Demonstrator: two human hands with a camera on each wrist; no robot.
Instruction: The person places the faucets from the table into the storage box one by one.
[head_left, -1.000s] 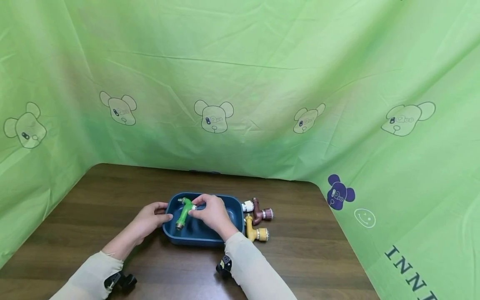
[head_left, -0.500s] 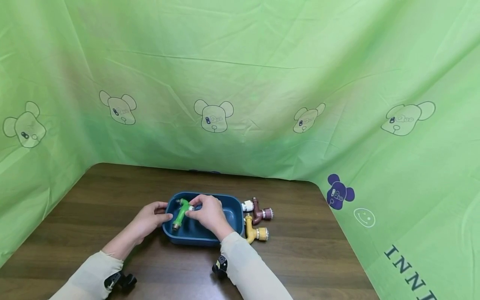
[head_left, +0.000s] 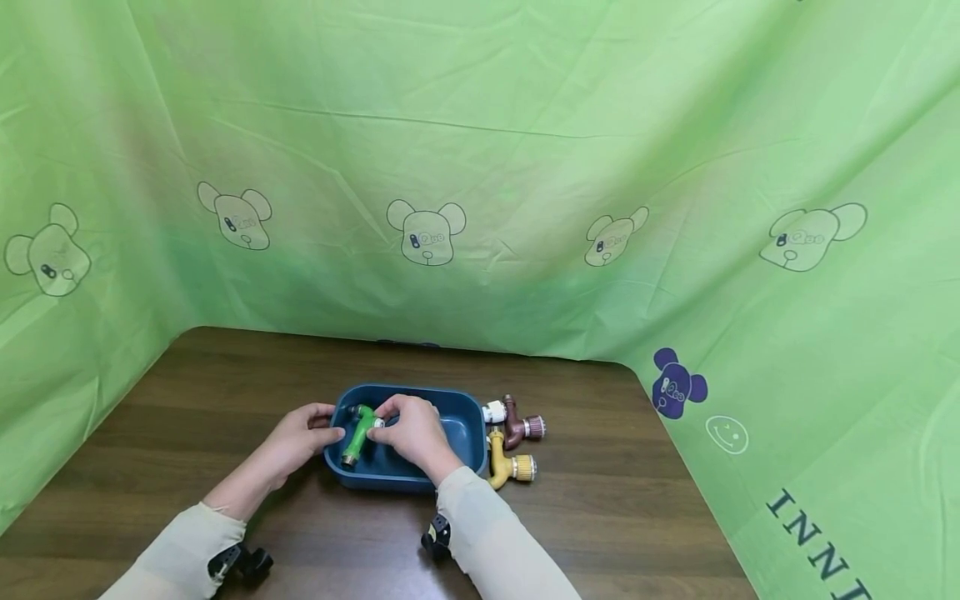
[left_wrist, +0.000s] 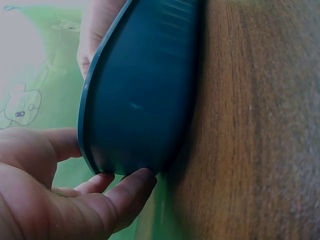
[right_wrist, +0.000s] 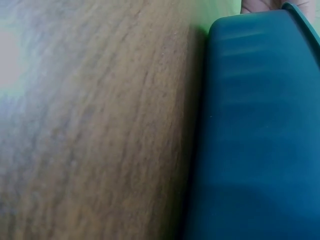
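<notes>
In the head view a dark blue plastic basin (head_left: 386, 482) stands on the wooden table. My right hand (head_left: 417, 435) reaches over its near side and pinches the pale knob end of a green tap (head_left: 358, 439) between thumb and fingers. The tap lies slantwise inside the left part of the basin, threaded end toward me. My left hand (head_left: 302, 442) holds the basin's left end. The left wrist view has the thumb and fingers of that hand (left_wrist: 60, 200) at the basin's end wall and rim. From the right wrist, only the basin's outer side (right_wrist: 260, 130) shows large.
Against the basin's right end lie a maroon tap (head_left: 515, 425), a yellow tap (head_left: 506, 460) and a white fitting (head_left: 495, 412). A green printed curtain (head_left: 427, 167) encloses the wooden table (head_left: 615, 500) at the back and sides.
My right hand has shifted slightly left and toward me, bringing the green tap further into the basin's left part. The left hand and the basin keep their place.
</notes>
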